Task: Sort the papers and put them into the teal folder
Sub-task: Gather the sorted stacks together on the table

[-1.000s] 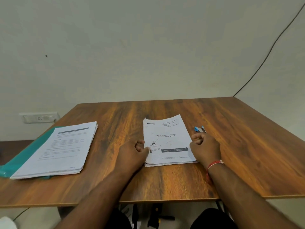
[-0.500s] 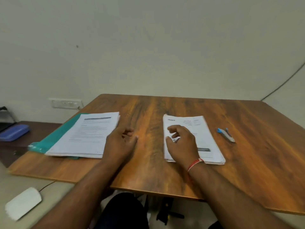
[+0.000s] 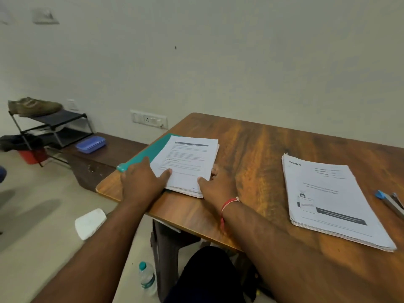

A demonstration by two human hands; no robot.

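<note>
A stack of printed papers [image 3: 190,162] lies on the teal folder [image 3: 148,153] at the table's left corner. My left hand [image 3: 142,182] rests on the stack's near-left corner, thumb on the top sheet, fingers over the folder edge. My right hand [image 3: 216,182] grips the stack's near-right corner, thumb on top and fingers along the right side. A second stack of papers [image 3: 328,200] with a printed cover lies apart on the right of the wooden table [image 3: 251,149].
A blue and grey stapler [image 3: 391,201] lies at the far right edge. Left of the table stand a low dark bench with a blue box [image 3: 90,144] and a shoe rack [image 3: 50,125]. A water bottle [image 3: 147,278] and a white object [image 3: 90,223] are on the floor.
Both hands left the right stack and moved left onto the stack on the teal folder. The view swung left, showing the bench, rack and floor.
</note>
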